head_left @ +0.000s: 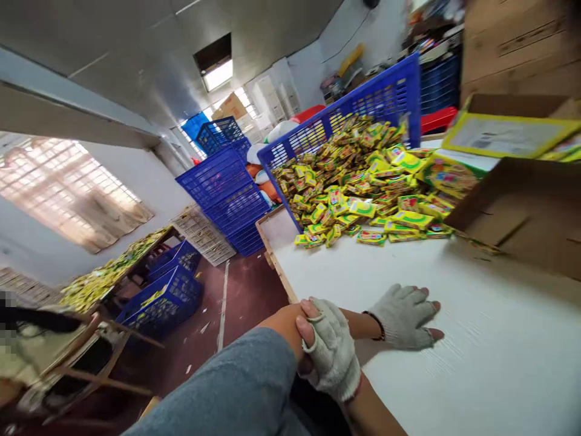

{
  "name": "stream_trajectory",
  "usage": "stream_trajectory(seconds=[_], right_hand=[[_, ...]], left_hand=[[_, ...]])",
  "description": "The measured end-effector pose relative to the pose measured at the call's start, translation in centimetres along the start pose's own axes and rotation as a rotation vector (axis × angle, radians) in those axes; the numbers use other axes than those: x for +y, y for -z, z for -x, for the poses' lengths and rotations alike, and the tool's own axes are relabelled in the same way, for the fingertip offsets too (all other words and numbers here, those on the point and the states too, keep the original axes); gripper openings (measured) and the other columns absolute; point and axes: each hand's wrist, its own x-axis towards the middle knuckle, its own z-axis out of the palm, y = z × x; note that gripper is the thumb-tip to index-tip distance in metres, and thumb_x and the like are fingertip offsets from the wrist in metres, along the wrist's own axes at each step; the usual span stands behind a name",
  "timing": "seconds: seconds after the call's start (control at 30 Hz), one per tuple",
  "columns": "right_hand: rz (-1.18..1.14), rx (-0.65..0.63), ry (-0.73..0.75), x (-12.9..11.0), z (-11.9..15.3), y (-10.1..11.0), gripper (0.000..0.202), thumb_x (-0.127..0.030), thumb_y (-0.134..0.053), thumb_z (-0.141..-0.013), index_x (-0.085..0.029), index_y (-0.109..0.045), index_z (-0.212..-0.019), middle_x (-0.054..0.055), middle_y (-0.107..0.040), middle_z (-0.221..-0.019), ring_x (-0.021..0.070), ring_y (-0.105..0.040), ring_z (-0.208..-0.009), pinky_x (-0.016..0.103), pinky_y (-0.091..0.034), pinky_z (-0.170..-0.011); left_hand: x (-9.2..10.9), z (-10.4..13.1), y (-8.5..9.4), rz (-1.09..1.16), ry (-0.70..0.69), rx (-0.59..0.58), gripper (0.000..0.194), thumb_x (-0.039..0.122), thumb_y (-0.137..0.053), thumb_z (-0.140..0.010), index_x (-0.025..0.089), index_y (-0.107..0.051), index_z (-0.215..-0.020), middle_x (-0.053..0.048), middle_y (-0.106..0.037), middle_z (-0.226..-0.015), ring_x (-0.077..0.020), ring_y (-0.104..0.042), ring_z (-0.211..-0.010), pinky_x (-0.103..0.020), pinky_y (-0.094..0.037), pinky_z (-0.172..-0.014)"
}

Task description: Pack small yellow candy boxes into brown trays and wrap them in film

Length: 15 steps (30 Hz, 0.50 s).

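My left hand (406, 318), in a whitish knitted glove with bare fingertips, lies palm down on the white tabletop (490, 351), fingers spread and nothing held. A dark band circles its wrist. My right hand (333, 348), gloved the same way, is closed around my left forearm near the elbow, just beyond the grey sleeve (236, 387). Beyond both hands, a large heap of small yellow-and-green printed packets (363, 209) spills onto the tabletop from a tipped blue plastic crate (411, 91). Neither hand touches the packets.
An open cardboard box (526, 212) stands on the right of the table, with a yellow-edged carton (508, 133) behind it. Stacked blue crates (227, 194) stand on the red floor (213, 303). At left, another table holds more yellow packets (118, 266), near a wooden chair (91, 369).
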Motion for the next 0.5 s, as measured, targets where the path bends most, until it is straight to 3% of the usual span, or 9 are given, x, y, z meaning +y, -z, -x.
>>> stream_trajectory(seconds=[0.13, 0.27, 0.33, 0.43, 0.5], right_hand=[[0.257, -0.022, -0.016, 3.2, 1.2, -0.3, 0.069, -0.033, -0.051, -0.091, -0.016, -0.034, -0.155, 0.020, -0.057, -0.138, 0.0342, -0.056, -0.126, 0.056, -0.054, -0.096], [0.415, -0.021, -0.098, 7.7, 4.4, 0.5, 0.067, -0.037, -0.049, -0.089, -0.017, -0.040, -0.151, 0.015, -0.065, -0.123, 0.0318, -0.065, -0.106, 0.050, -0.058, -0.086], [0.506, -0.008, -0.143, 9.8, 5.8, 1.5, 0.062, -0.035, -0.050, -0.087, -0.017, -0.047, -0.146, 0.013, -0.067, -0.114, 0.0314, -0.067, -0.098, 0.050, -0.058, -0.083], [0.619, -0.008, -0.237, 12.3, 7.4, 3.3, 0.056, -0.030, -0.052, -0.086, -0.017, -0.050, -0.141, 0.015, -0.065, -0.117, 0.0346, -0.065, -0.105, 0.057, -0.055, -0.091], [0.658, 0.018, -0.325, 13.2, 8.2, 4.6, 0.056, -0.027, -0.053, -0.088, -0.021, -0.047, -0.143, 0.015, -0.061, -0.127, 0.0351, -0.061, -0.116, 0.060, -0.051, -0.097]], left_hand=[[-1.5, 0.8, -0.2, 0.044, 0.027, -0.011, 0.063, 0.057, -0.045, -0.094, 0.020, -0.045, -0.145, -0.014, -0.041, -0.157, -0.0299, -0.036, -0.145, -0.051, -0.031, -0.118], [-2.6, -0.1, 0.1, 0.074, 0.030, -0.020, 0.069, 0.058, -0.046, -0.090, 0.024, -0.043, -0.150, -0.012, -0.037, -0.160, -0.0334, -0.033, -0.148, -0.058, -0.026, -0.121], [-2.5, -1.1, 1.0, 0.096, 0.000, -0.039, 0.072, 0.058, -0.050, -0.084, 0.036, -0.039, -0.152, -0.006, -0.037, -0.161, -0.0335, -0.035, -0.148, -0.061, -0.032, -0.118], [-1.5, -2.4, 3.2, 0.137, -0.010, -0.052, 0.083, 0.054, -0.062, -0.072, 0.059, -0.032, -0.149, 0.009, -0.040, -0.158, -0.0328, -0.047, -0.140, -0.061, -0.050, -0.101], [-0.5, -2.6, 4.9, 0.173, -0.004, -0.026, 0.087, 0.048, -0.069, -0.069, 0.060, -0.033, -0.148, 0.010, -0.043, -0.156, -0.0353, -0.053, -0.133, -0.062, -0.055, -0.094]])
